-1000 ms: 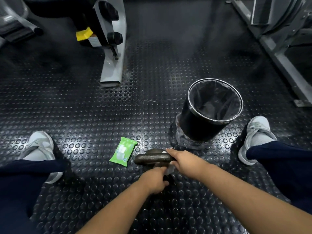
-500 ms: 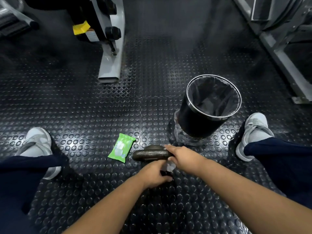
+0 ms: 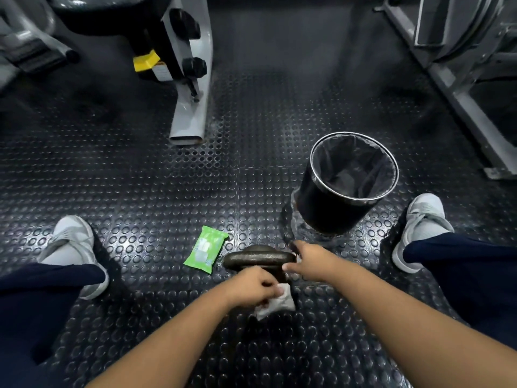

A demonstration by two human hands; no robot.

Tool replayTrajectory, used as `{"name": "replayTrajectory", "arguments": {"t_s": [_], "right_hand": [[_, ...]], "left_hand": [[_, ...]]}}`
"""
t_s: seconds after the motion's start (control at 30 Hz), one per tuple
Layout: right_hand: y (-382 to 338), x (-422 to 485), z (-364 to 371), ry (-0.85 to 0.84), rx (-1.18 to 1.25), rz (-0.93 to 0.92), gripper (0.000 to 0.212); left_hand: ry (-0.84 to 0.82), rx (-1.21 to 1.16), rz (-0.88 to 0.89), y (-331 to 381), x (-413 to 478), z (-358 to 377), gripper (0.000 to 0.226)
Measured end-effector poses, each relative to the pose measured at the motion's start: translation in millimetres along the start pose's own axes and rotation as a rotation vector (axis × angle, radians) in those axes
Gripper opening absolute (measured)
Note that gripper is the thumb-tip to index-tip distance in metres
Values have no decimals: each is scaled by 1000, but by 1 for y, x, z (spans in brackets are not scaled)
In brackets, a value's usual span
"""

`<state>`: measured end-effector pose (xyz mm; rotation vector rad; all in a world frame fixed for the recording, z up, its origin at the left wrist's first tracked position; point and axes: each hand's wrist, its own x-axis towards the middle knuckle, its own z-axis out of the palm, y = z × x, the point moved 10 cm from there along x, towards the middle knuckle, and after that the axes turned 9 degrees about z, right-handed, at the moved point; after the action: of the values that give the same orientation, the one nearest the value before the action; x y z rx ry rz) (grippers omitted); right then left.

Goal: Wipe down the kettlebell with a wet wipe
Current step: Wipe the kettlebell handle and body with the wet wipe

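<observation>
Left hand (image 3: 251, 287) is bunched around a crumpled white wet wipe (image 3: 279, 303), pressing it low against the near side of the kettlebell (image 3: 257, 259), while the right hand (image 3: 310, 261) curls round the right end of its handle. The kettlebell sits on the studded rubber floor (image 3: 140, 177) between the person's feet, with a green pack of wipes (image 3: 205, 249) just to its left and a lined black bin (image 3: 330, 208) close behind.
</observation>
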<state>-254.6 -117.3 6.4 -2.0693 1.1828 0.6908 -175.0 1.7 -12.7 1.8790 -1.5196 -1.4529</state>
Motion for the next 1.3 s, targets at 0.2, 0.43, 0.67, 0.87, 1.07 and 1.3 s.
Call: {"name": "replayTrajectory", "arguments": {"t_s": [0.2, 0.43, 0.67, 0.87, 1.07, 1.3], "right_hand": [[7, -31, 28, -684, 383, 196, 44], [-34, -29, 0, -530, 998, -18, 15], [-28, -33, -1, -509, 975, 10, 43], [-33, -24, -7, -252, 972, -51, 10], [-26, -15, -5, -97, 996, -58, 19], [-13, -20, -31, 222, 784, -37, 22]], "left_hand": [[56, -394, -30, 27, -24, -44, 24], [270, -436, -28, 34, -49, -104, 45], [328, -532, -121, 7, -53, -111, 25], [342, -507, -143, 7, -51, -108, 13], [342, -703, -184, -2, -53, -97, 12], [392, -679, -257, -20, -58, -101, 14]]}}
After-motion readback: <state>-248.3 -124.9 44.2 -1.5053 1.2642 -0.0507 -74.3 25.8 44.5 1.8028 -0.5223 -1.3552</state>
